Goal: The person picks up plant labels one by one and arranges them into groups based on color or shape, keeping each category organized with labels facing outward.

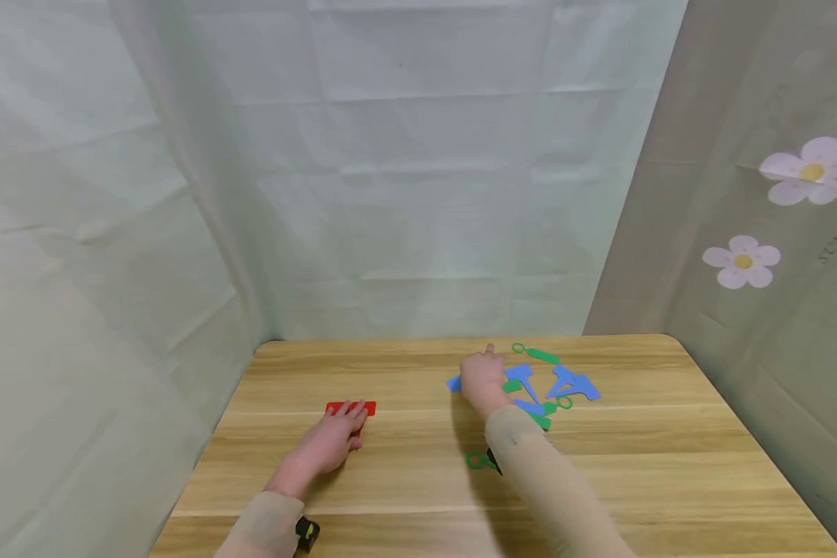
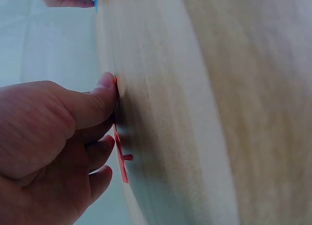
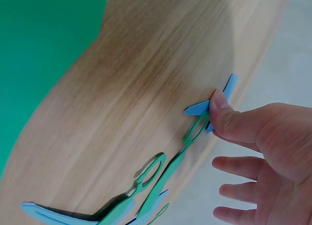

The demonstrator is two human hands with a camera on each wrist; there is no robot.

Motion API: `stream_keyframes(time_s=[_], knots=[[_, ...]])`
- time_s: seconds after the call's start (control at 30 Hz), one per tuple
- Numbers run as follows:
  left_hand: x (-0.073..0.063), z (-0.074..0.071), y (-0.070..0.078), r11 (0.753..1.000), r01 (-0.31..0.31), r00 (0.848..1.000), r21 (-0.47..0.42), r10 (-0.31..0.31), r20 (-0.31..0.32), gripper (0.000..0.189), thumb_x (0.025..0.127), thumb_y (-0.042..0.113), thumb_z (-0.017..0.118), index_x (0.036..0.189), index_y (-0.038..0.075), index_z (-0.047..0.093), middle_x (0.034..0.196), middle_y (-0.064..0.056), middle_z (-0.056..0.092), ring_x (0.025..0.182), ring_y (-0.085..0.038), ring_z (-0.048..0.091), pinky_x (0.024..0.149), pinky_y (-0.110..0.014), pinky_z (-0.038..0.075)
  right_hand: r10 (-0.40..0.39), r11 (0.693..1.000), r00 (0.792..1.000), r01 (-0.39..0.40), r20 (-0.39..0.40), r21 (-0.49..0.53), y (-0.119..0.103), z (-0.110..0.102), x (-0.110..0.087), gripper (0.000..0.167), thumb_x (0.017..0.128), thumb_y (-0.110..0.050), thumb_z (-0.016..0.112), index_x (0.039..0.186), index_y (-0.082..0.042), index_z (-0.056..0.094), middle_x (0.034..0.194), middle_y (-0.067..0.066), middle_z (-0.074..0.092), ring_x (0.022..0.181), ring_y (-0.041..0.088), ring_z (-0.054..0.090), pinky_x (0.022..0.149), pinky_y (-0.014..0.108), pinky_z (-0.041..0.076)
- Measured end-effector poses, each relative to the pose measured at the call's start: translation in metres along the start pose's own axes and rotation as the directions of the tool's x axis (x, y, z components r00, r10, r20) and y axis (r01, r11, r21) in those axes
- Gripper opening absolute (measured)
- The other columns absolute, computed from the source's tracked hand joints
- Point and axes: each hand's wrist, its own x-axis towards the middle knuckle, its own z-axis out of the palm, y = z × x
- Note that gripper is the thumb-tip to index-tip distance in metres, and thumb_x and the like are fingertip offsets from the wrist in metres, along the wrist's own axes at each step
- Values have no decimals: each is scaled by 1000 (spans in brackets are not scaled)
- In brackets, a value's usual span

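Observation:
At the table's left, my left hand (image 1: 329, 443) is over a red T-shaped plant label (image 1: 370, 408). In the left wrist view its thumb and finger pinch the thin red edge (image 2: 122, 169), close to the wood. Further right, my right hand (image 1: 483, 378) reaches to the far side of a loose group of labels. It pinches a blue T-shaped plant label (image 3: 197, 108) between thumb and index finger, the other fingers spread apart. A green tag's ring (image 3: 196, 130) lies right beside that thumb.
Several blue T-shaped labels (image 1: 580, 387) and green ring-ended tags (image 1: 543, 356) lie scattered around the right hand. One green tag (image 1: 475, 459) is partly under the right forearm. Pale cloth walls (image 1: 418, 232) enclose the wooden table (image 1: 404, 496) at the back and sides.

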Motion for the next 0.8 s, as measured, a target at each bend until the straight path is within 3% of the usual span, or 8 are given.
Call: stream_keyframes(time_s=[0.4, 0.63, 0.8], knots=[[-1, 0, 1, 1000, 1, 1000, -5, -1, -1, 56, 104, 9, 69, 155, -7, 51, 167, -23, 40, 157, -45, 29, 127, -63, 21, 21, 1000, 1000, -21, -8, 11, 0, 4, 1, 27, 96, -17, 79, 122, -13, 81, 135, 13, 73, 149, 44, 45, 110, 62, 48], [1, 1, 1, 1000, 8, 1000, -1, -8, -5, 56, 104, 10, 69, 155, -5, 51, 168, -22, 39, 158, -45, 29, 128, -62, 20, 35, 999, 999, -34, -11, 38, 1, 3, 1, 32, 91, -22, 85, 121, -12, 81, 135, 15, 72, 148, 45, 46, 109, 61, 48], [2, 2, 0, 1000, 11, 1000, 0, -11, -3, 56, 104, 10, 69, 155, -5, 51, 168, -22, 39, 158, -44, 28, 128, -62, 20, 35, 997, 999, -34, -17, 63, 2, 6, 3, 31, 92, -17, 81, 122, -9, 80, 136, 16, 72, 147, 45, 48, 107, 62, 50]])
